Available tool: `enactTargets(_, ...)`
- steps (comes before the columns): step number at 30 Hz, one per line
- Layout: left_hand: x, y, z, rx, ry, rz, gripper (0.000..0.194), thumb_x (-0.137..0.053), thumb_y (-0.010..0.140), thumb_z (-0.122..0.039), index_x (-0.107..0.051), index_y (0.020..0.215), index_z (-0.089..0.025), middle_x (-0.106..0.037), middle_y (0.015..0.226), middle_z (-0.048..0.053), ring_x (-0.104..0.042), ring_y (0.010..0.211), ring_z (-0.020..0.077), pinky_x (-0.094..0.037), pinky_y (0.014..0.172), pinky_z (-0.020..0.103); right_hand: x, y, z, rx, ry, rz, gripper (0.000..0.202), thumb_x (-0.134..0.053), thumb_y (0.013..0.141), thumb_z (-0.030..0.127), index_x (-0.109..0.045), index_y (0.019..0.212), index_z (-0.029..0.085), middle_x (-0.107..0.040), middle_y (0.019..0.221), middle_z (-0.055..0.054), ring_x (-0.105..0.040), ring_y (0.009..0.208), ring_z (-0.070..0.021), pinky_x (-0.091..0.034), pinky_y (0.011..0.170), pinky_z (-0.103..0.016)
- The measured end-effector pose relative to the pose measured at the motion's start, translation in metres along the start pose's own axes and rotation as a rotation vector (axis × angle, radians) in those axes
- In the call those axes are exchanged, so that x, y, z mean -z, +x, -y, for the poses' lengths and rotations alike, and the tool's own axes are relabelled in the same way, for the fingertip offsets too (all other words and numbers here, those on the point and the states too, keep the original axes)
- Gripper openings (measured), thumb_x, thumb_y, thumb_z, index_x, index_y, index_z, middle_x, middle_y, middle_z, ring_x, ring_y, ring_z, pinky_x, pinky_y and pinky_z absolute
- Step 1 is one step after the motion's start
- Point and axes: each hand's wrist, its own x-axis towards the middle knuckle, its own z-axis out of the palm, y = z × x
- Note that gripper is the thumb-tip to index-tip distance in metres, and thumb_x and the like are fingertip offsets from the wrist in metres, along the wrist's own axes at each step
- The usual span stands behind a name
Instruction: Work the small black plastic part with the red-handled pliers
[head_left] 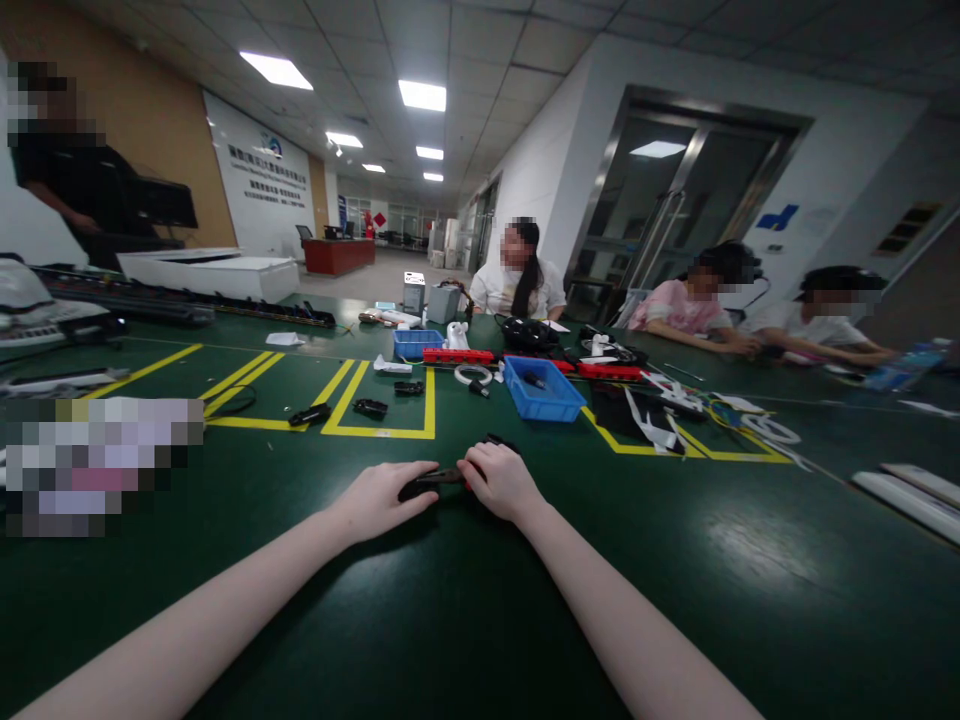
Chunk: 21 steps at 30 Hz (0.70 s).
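Near the middle of the green table (337, 600), my left hand (386, 500) is closed on a small black part (418, 487), thumb and fingers on either side of it. My right hand (499, 480) is wrapped round the handles of pliers (450, 477). The pliers' metal jaws point left and meet the black part between my hands. Most of the handles are hidden under my right fingers. Beyond my hands, small black parts (370, 407) lie in and beside a yellow-taped rectangle (379, 434).
A blue tray (544, 400) stands behind my right hand, with a smaller blue basket (418, 345) farther back. Red strips (457, 356), cables (772, 430) and a black sheet (630, 415) lie across the table. Several people are around it.
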Motion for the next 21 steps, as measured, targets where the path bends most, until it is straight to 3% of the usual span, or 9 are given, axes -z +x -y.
enactTargets(7, 0.0002, 0.0003, -0.0033, 0.009, 0.089, -0.011, 0.051, -0.052, 0.093, -0.053, -0.058, 0.136, -0.027, -0.067, 0.129, 0.005, -0.067, 0.111, 0.0259, -0.054, 0.091, 0.035, 0.0011, 0.0007, 0.0003, 0.001, -0.019, -0.006, 0.035, -0.037, 0.102, 0.037, -0.059, 0.080, 0.020, -0.066, 0.084, -0.005, -0.056, 0.080, -0.0160, -0.036, 0.075, -0.031)
enactTargets(13, -0.0023, -0.0004, -0.0008, -0.070, 0.162, -0.028, 0.059, -0.048, 0.097, -0.048, -0.033, 0.153, -0.035, -0.070, 0.115, 0.005, -0.070, 0.095, 0.0232, -0.054, 0.084, 0.034, 0.0006, 0.0013, 0.0003, 0.007, -0.031, -0.004, 0.036, -0.035, 0.102, 0.035, -0.059, 0.079, 0.020, -0.065, 0.083, -0.005, -0.056, 0.080, -0.0166, -0.036, 0.075, -0.032)
enactTargets(17, -0.0025, -0.0003, -0.0001, -0.090, 0.214, -0.020, 0.053, -0.043, 0.100, -0.049, -0.038, 0.151, -0.034, -0.069, 0.106, 0.005, -0.069, 0.088, 0.0217, -0.053, 0.076, 0.030, -0.0005, 0.0018, -0.0003, 0.014, -0.039, 0.001, 0.036, -0.034, 0.102, 0.034, -0.059, 0.079, 0.020, -0.065, 0.082, -0.005, -0.056, 0.078, -0.0165, -0.036, 0.074, -0.032)
enactTargets(21, -0.0020, 0.0006, 0.0002, -0.094, 0.196, -0.023, 0.051, -0.044, 0.100, -0.049, -0.042, 0.149, -0.034, -0.068, 0.109, 0.005, -0.068, 0.091, 0.0215, -0.052, 0.078, 0.030, -0.0003, 0.0023, -0.0004, 0.012, -0.051, -0.005, 0.035, -0.035, 0.102, 0.035, -0.058, 0.080, 0.020, -0.065, 0.082, -0.006, -0.056, 0.079, -0.0175, -0.035, 0.074, -0.032)
